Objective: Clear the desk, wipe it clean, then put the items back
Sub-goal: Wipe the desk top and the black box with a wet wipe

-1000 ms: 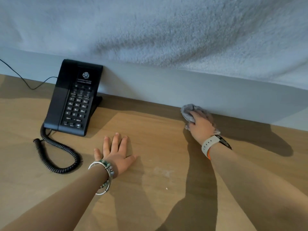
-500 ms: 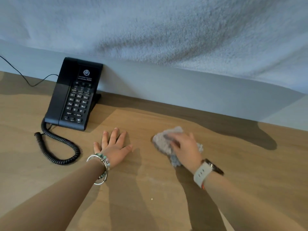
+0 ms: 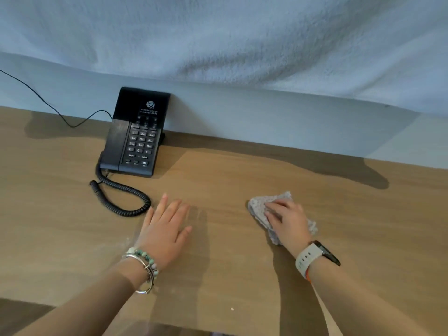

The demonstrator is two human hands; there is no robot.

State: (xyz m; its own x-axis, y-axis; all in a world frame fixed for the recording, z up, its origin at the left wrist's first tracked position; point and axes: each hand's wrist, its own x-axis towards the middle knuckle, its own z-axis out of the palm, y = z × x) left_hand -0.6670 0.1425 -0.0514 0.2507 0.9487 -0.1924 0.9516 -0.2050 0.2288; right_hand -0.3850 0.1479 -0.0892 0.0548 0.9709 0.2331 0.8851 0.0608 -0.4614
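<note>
A grey cloth [image 3: 260, 207] lies crumpled on the wooden desk [image 3: 242, 275], right of centre. My right hand [image 3: 288, 220] presses down on it with straight fingers, covering most of it. My left hand [image 3: 164, 226] rests flat on the bare desk to the left, fingers spread, holding nothing. A black desk phone [image 3: 135, 134] stands at the back against the wall, its coiled cord [image 3: 121, 197] curling toward my left hand.
A thin black cable [image 3: 48, 105] runs from the phone up the pale wall [image 3: 266, 117] at the left. The desk's front edge [image 3: 72, 309] shows at the bottom left. Faint dusty streaks and a small white speck [image 3: 232, 309] mark the wood.
My right hand has dragged the cloth from the back wall toward me and to the left, then a little right. My left hand stays flat on the desk.
</note>
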